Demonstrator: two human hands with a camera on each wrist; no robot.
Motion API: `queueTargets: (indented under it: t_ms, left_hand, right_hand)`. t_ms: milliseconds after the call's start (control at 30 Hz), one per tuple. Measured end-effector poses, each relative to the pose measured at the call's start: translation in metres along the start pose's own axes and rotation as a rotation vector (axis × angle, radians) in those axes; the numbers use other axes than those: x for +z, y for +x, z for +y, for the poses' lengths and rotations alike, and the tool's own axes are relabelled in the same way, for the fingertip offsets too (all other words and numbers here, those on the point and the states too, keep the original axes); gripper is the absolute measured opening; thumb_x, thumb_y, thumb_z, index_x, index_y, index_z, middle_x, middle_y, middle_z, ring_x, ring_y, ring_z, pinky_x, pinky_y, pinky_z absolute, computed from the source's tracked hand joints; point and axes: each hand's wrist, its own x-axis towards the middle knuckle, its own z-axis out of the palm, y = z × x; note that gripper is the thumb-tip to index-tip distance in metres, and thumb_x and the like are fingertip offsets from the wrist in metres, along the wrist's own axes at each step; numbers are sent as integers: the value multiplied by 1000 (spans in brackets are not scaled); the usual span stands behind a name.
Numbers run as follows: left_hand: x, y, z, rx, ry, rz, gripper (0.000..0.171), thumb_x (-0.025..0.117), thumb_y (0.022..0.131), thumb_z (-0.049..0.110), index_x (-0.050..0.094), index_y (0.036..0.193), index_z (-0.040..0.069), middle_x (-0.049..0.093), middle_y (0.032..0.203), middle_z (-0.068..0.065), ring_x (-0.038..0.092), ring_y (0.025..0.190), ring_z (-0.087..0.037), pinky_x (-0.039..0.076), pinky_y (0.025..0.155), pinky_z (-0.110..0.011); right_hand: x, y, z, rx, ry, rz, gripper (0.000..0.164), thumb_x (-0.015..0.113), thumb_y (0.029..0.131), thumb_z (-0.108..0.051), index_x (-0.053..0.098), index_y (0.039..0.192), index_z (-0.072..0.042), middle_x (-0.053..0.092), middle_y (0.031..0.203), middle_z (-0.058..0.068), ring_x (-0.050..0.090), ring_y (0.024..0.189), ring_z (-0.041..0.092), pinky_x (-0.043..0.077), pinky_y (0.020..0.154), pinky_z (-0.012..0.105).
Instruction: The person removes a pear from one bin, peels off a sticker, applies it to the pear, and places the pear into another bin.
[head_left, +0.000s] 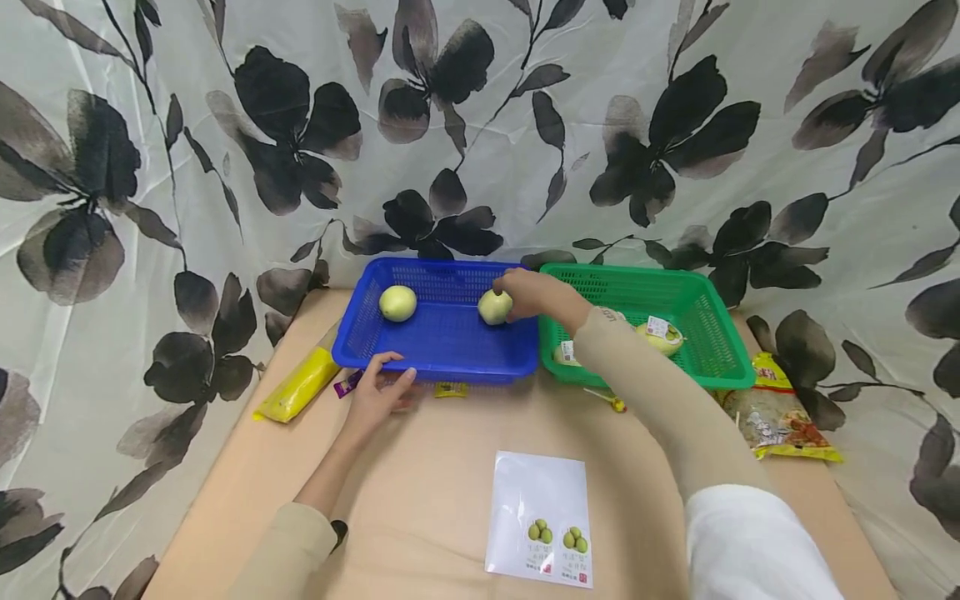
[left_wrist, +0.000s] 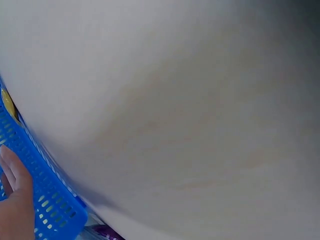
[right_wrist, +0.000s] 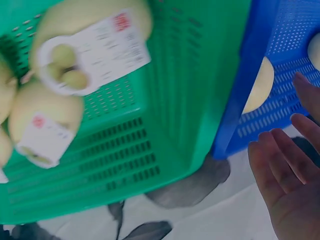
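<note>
Inside the blue basket [head_left: 465,367] lie two pale green fruits: one fruit [head_left: 397,303] to the left, the other [head_left: 495,307] towards the right. At the right-hand fruit is my right hand [head_left: 534,293]; the right wrist view shows its fingers [right_wrist: 285,160] extended, apart from the fruit [right_wrist: 260,87]. My left hand [head_left: 378,393] is at the basket's front wall, fingers near the rim and loosely bent. Beside it stands the green basket [head_left: 712,333], holding several labelled fruits, among them one [head_left: 662,335] with a white tag; my right forearm partly hides them.
A yellow package [head_left: 300,385] lies left of the blue basket. Small wrapped sweets [head_left: 450,389] and a lollipop [head_left: 617,405] sit in front. A sheet of fruit stickers [head_left: 538,508] lies nearer me. A snack bag [head_left: 776,412] is at right, and flowered cloth [head_left: 525,125] hangs behind.
</note>
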Motion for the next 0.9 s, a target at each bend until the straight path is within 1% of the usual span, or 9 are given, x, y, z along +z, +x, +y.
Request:
queueTargets:
  t_ms: [167,233,267,400,567,600,733,833,900]
  left_hand:
    - [-11,3,4,16,-27,-30,51,68,102,35,44,139,9,59,119,-26,70,104,-55,62,83,-60]
    - [-13,4,5,23,-27,-37,51,68,102,35,44,139,9,59,122,-29,69,105,-56,62,84,-60]
    - [-14,4,5,25,-29,-39,50,68,102,35,44,138,9,59,122,-31,68,105,-57,61,84,-61]
    - [-16,4,6,20,-23,-48,50,68,102,35,44,138,10,58,126,-34,69,105,-55,61,84,-60]
    - [-13,4,3,6,-35,-47,49,68,102,34,44,138,9,59,126,-35,71,105,-53,61,85,-61]
    - [-13,4,2,5,-36,-44,49,69,102,34,45,137,9,60,125,-35,71,105,-52,61,85,-61]
    - [-9,4,-1,-3,-37,-38,50,69,101,35,45,137,10,60,125,-34,70,105,-53,61,84,-60]
    - [-8,5,-2,-8,-39,-42,51,69,101,36,45,138,11,60,126,-33,70,107,-54,62,85,-59]
    - [-8,5,-2,-11,-44,-43,51,69,101,36,45,138,10,60,126,-33,69,109,-54,62,85,-59]
  right_hand:
    - [4,34,-16,38,14,-36,49,76,91,-13,62,138,-6,66,132,15,59,123,32,53,104,47]
    - [6,44,-21,61,3,-42,54,78,90,-12,61,141,-8,65,135,13,59,127,31,51,107,47]
    - [7,48,-23,76,-7,-47,59,80,89,-13,58,144,-10,63,140,13,56,132,31,49,112,47]
    - [12,56,-28,147,-15,-76,75,83,89,-13,48,155,-14,52,156,11,44,149,31,38,124,49]
    - [20,57,-29,218,-4,-92,80,84,87,-9,46,157,-17,51,158,10,45,149,30,41,122,51]
    - [21,57,-29,221,-6,-91,79,83,87,-7,47,156,-17,51,157,10,46,148,30,42,121,51]
    - [24,58,-27,208,-47,-76,58,75,90,0,58,144,-13,54,154,13,47,146,34,45,118,49]
    - [27,62,-25,205,-92,-63,45,73,90,3,65,132,-10,49,157,16,43,148,39,47,116,50]
    - [30,66,-24,204,-115,-64,45,76,88,5,66,130,-9,45,160,18,42,147,40,50,113,51]
